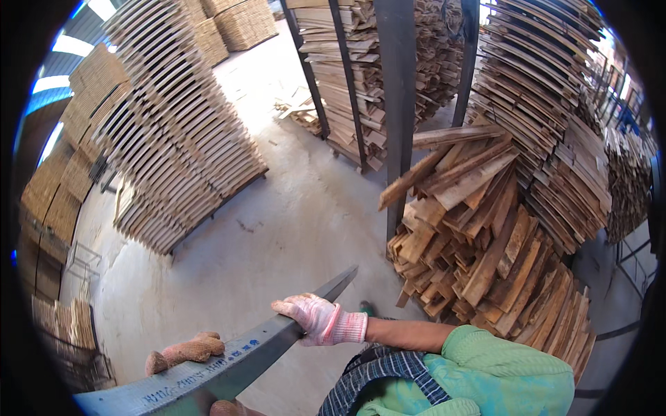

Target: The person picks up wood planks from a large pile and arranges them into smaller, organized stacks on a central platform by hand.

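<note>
A long, straight grey bar, metal-looking with blue markings on its upper face, runs from the lower left toward the middle and narrows to its far end. My right hand, in a white and pink glove, is closed over its near edge, partway along. Farther down the bar, the reddish-brown gloved fingers of my left hand curl up along the far edge. More brown glove shows at the near edge by the picture's bottom. The bar hides the rest of that hand.
A loose heap of rough wooden boards lies to my right beside a dark steel post. Tall stacked timber stands across the pale concrete floor at the left. More boards are piled high at the far right.
</note>
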`<state>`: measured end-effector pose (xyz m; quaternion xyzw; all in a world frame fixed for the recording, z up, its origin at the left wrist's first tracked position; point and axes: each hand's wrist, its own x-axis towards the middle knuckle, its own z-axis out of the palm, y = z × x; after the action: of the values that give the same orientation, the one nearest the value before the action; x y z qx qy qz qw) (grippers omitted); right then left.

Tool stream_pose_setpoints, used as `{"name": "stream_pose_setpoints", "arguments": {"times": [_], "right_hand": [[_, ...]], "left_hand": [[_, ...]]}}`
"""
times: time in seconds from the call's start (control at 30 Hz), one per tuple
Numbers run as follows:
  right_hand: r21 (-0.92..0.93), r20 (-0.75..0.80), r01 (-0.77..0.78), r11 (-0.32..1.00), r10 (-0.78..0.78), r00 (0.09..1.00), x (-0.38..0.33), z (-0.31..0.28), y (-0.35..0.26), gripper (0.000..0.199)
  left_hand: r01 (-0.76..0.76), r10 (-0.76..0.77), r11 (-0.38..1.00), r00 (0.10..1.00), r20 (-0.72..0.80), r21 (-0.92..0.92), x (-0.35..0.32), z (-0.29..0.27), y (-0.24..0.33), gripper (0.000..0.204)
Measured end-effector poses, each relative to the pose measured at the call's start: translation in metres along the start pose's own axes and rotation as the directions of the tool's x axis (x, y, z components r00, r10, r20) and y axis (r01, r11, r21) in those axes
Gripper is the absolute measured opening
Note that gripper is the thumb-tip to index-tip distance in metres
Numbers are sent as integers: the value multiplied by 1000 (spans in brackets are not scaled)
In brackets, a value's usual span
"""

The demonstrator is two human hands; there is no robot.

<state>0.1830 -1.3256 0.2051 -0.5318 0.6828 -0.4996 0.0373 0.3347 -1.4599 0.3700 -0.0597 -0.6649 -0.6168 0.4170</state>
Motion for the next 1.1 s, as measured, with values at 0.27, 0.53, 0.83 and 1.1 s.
{"name": "stream_pose_setpoints", "arguments": {"times": [0.27,0.53,0.83,1.1], "right_hand": [[-35,-156,-128,991,121,980,128,-50,146,78],[-123,-352,-316,941,257,900,232,-119,250,68],[-124,-691,-624,772,384,613,269,-211,348,80],[-4,-893,-750,661,336,301,230,-317,395,91]], "left_hand": [[-33,34,999,994,106,-11,176,18,-160,100],[51,34,975,927,373,-214,348,52,-295,106],[262,100,870,735,670,-417,489,184,-426,104],[561,142,697,502,853,-447,530,361,-462,104]]}}
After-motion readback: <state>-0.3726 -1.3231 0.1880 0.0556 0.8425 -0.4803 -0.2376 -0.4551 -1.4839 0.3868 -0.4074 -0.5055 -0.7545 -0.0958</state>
